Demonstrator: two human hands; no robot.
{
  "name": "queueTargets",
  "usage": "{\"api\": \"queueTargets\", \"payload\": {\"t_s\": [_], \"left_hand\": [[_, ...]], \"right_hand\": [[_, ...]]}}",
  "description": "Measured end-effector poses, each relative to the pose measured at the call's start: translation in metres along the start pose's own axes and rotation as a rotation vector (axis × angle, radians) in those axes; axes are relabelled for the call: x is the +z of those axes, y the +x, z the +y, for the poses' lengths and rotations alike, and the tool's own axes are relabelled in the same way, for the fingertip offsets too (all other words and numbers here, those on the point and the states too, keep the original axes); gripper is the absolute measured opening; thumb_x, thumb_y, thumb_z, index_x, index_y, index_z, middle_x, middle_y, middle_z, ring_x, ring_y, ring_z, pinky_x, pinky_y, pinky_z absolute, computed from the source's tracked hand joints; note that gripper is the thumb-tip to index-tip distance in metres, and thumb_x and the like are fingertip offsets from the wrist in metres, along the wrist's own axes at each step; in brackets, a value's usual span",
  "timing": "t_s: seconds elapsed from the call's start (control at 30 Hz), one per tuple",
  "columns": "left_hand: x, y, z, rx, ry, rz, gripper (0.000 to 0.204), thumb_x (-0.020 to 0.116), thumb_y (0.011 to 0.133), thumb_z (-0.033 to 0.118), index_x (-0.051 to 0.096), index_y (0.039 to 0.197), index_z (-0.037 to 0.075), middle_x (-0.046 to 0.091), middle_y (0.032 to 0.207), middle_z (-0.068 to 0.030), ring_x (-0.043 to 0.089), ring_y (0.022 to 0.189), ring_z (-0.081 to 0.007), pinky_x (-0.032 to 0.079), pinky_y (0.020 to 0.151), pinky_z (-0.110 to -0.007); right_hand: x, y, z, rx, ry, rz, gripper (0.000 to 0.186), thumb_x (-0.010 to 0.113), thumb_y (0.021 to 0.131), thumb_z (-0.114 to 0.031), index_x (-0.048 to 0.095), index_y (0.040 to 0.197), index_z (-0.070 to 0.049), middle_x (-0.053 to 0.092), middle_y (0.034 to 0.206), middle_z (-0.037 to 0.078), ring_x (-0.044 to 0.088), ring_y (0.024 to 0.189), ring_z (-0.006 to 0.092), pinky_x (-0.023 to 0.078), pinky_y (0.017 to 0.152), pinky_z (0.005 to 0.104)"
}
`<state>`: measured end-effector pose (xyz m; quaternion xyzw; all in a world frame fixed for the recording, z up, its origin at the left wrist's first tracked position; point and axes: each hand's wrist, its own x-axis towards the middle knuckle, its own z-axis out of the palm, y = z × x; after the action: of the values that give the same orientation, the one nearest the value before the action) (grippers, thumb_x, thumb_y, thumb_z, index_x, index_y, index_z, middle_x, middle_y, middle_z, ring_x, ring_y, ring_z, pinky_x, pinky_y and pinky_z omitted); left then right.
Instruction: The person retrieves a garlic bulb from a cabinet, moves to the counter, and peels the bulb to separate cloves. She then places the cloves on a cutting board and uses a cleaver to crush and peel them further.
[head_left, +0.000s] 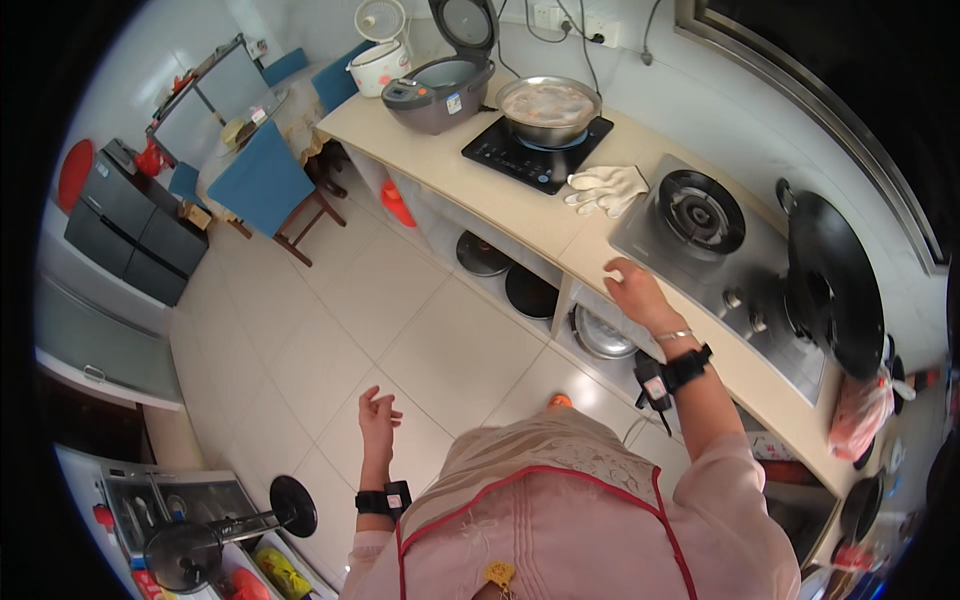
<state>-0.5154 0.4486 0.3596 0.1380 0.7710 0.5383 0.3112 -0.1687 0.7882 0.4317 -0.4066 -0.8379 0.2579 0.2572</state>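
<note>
My left hand (380,410) hangs over the tiled floor, fingers loosely bent and apart, holding nothing. My right hand (634,290) is at the counter's front edge, fingers slightly curled and empty, left of a steel gas stove (770,300). A black wok (840,290) rests on the stove's right part, beside an uncovered burner (700,210). Near my right hand lie white cloth gloves (604,188). Beyond them, a steel pan with pale contents (548,105) sits on a black induction cooker (500,158).
A grey multicooker (440,100), lid raised, and a white pot (380,73) share the counter (370,135). Pans (530,290) fill shelves below. Blue chairs (260,180), a table and dark refrigerator (130,230) stand left. A black stand (292,505) is lower left; a pink bag (858,420) hangs right.
</note>
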Motion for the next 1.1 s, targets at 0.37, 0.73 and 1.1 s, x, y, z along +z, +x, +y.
{"api": "queueTargets", "payload": {"t_s": [0.37, 0.73, 1.1], "left_hand": [[0.091, 0.167, 0.076, -0.059, 0.035, -0.076, 0.04, 0.057, 0.089, 0.017, 0.046, 0.125, 0.004, 0.062, 0.097, -0.0067, 0.059, 0.069, -0.0123, 0.047, 0.058, -0.024], [0.23, 0.44, 0.24, 0.136, 0.08, -0.56, 0.03, 0.053, 0.092, 0.015, 0.05, 0.122, 0.007, 0.063, 0.099, -0.0046, 0.058, 0.07, -0.0093, 0.046, 0.061, -0.023], [0.338, 0.533, 0.257, 0.049, 0.104, -0.873, 0.023, 0.052, 0.094, 0.016, 0.054, 0.116, 0.009, 0.064, 0.098, -0.0036, 0.058, 0.068, -0.0092, 0.047, 0.06, -0.023]], "right_hand": [[0.106, 0.212, 0.063, -0.077, -0.119, -0.091, 0.026, 0.053, 0.077, -0.003, 0.054, 0.103, -0.002, 0.041, 0.14, 0.024, 0.061, 0.1, 0.0381, 0.051, 0.083, 0.0447], [0.075, 0.27, 0.04, 0.252, 0.079, -0.216, 0.018, 0.057, 0.078, -0.007, 0.059, 0.096, -0.004, 0.058, 0.122, 0.018, 0.062, 0.094, 0.036, 0.051, 0.08, 0.0411], [-0.109, 0.403, 0.049, 0.701, -0.002, 0.147, 0.023, 0.055, 0.09, -0.022, 0.06, 0.098, -0.001, 0.065, 0.081, 0.009, 0.063, 0.07, 0.0164, 0.05, 0.064, 0.0299]]}}
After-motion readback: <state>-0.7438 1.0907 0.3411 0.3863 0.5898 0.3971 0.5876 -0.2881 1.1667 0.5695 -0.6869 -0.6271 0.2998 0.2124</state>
